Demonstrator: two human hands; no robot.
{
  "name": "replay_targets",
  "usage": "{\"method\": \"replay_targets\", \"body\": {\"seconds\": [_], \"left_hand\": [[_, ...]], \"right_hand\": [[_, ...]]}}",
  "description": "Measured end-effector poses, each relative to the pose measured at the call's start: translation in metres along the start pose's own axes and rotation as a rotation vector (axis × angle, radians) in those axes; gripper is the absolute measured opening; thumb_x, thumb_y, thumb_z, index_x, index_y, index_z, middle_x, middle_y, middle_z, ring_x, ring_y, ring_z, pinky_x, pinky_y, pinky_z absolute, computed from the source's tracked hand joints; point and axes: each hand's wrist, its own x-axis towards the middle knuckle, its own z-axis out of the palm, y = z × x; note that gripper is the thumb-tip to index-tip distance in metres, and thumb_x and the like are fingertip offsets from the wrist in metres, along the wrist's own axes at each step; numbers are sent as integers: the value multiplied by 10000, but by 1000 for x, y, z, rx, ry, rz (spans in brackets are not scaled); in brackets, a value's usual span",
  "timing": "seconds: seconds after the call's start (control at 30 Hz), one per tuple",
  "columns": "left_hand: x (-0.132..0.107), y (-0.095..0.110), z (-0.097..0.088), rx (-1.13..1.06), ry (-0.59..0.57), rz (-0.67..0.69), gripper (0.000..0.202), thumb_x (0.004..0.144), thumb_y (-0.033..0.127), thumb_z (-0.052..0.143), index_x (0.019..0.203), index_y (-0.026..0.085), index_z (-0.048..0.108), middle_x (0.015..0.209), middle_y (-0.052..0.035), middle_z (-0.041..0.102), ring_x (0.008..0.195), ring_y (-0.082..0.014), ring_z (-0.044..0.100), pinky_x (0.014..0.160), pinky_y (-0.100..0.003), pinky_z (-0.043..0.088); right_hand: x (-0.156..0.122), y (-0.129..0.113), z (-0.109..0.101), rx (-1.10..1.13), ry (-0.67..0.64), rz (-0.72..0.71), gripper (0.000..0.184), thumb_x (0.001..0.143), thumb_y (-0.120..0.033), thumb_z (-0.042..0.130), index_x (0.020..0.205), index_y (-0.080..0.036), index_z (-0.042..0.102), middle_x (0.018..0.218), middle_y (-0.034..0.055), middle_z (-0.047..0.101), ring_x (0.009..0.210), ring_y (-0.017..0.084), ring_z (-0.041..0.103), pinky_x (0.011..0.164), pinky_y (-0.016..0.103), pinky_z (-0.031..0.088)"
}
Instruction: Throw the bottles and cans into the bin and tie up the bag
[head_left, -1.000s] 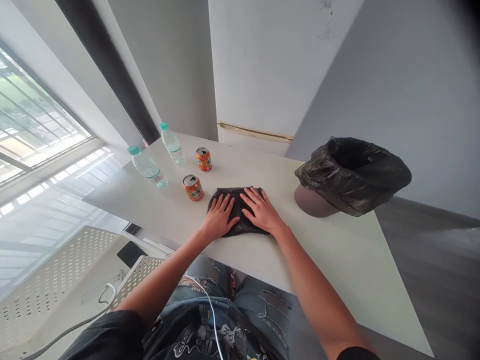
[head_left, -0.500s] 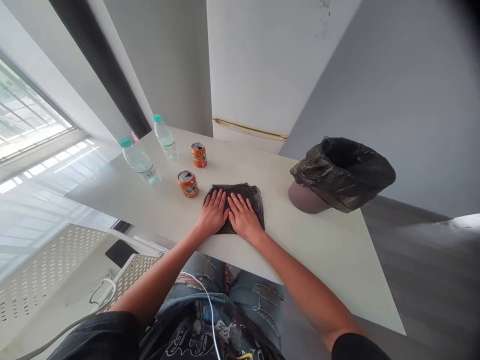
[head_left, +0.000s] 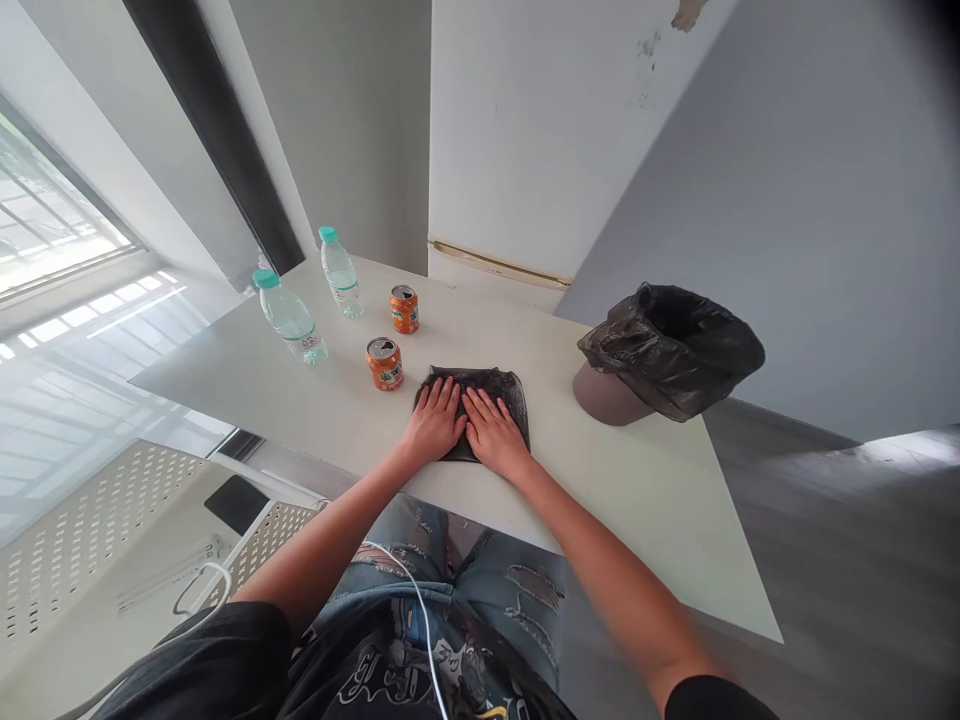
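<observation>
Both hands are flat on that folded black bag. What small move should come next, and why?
Probably sweep the right hand rightward across the bag: it lies beside the left hand, and the bag's uncovered right side looks wrinkled.
</observation>
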Motion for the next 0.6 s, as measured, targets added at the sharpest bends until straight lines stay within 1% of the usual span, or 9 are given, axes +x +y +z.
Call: {"method": "replay_targets", "body": {"seconds": [0.13,0.2,0.23,0.3,0.37,0.43,0.5,0.53,0.6], "left_hand": [[1,1,-2,-32,12,-10,660,1077,335,447,1644,-3,426,1745,-227,333,1635,-418,296,1340,-592,256],[2,4,-6,-39,24,-20,648,1065,316,487,1636,14,444,1731,-227,365,1622,-417,328,1330,-587,287],[2,5,-9,-37,31,-34,645,1058,307,506,1632,20,449,1727,-232,373,1618,-420,337,1320,-587,308],[-3,8,-19,-49,82,-58,613,1058,303,533,1609,37,480,1718,-235,394,1619,-417,334,1307,-579,339],[-15,9,-31,-99,183,-59,471,1075,294,531,1496,97,604,1644,-209,504,1568,-388,424,1274,-541,401],[-33,8,-43,-177,288,-55,298,1081,237,515,1297,173,710,1456,-160,652,1392,-334,593,1179,-490,498],[-53,5,-54,-235,347,-82,239,1061,160,509,1166,209,718,1278,-126,709,1181,-301,669,1055,-468,561],[-63,4,-59,-254,362,-101,232,1048,136,513,1150,213,706,1235,-119,709,1127,-297,669,1019,-467,568],[-79,3,-67,-280,381,-120,214,1035,122,527,1150,216,682,1211,-114,696,1100,-298,657,998,-472,562]], "right_hand": [[1,-1,-1,0,6,9,614,1118,-297,284,1711,-162,365,1794,59,287,1675,244,266,1375,537,209],[1,-3,-6,3,4,6,604,1117,-290,301,1703,-169,385,1789,69,312,1666,253,285,1364,538,230],[-1,-5,-10,0,21,5,596,1116,-292,320,1694,-170,403,1786,81,324,1659,270,295,1353,549,247],[-8,-13,-20,-7,115,17,564,1118,-302,359,1652,-159,471,1755,122,387,1621,314,346,1314,563,301],[-21,-28,-29,4,245,48,488,1118,-301,392,1529,-146,606,1623,170,546,1486,333,487,1223,534,403],[-36,-47,-33,34,311,46,394,1109,-294,438,1362,-157,707,1421,175,669,1282,311,594,1096,484,482],[-48,-68,-28,58,301,-3,353,1082,-336,527,1330,-161,708,1366,177,674,1214,312,597,1034,479,501],[-52,-78,-22,65,291,-32,384,1066,-364,567,1366,-155,685,1394,186,654,1242,325,580,1044,493,496],[-53,-95,-7,79,286,-73,445,1050,-375,599,1427,-142,639,1449,198,620,1310,337,547,1092,516,473]]}}
